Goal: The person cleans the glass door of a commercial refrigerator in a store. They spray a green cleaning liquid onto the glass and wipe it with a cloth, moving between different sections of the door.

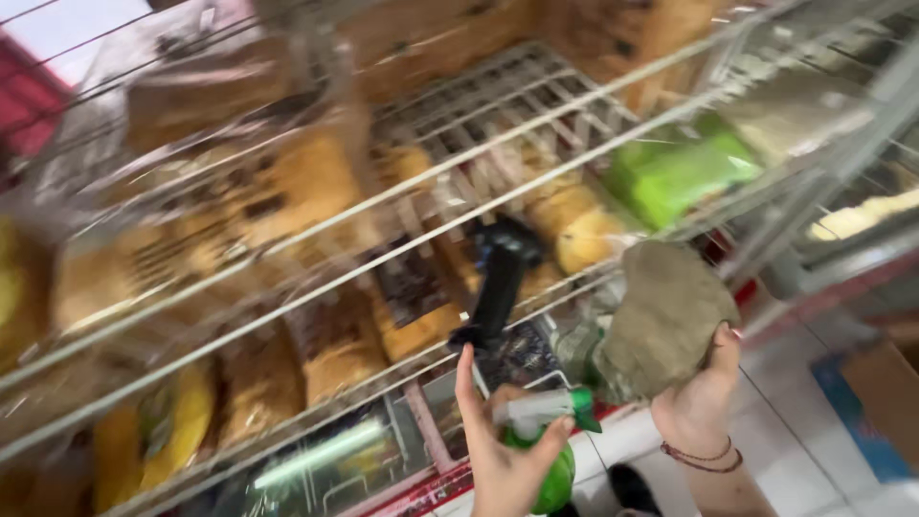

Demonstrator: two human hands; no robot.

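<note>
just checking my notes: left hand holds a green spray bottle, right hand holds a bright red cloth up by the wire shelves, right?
Not quite: in the head view the cloth in the right hand is dull grey-brown, not bright red. The left hand does hold the green spray bottle, by the wire shelves.

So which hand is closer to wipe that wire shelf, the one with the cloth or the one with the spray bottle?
Probably the right hand. It holds the grey cloth up right by the wire shelf. The left hand sits lower, gripping the green spray bottle, so it has no cloth to wipe with.
</note>
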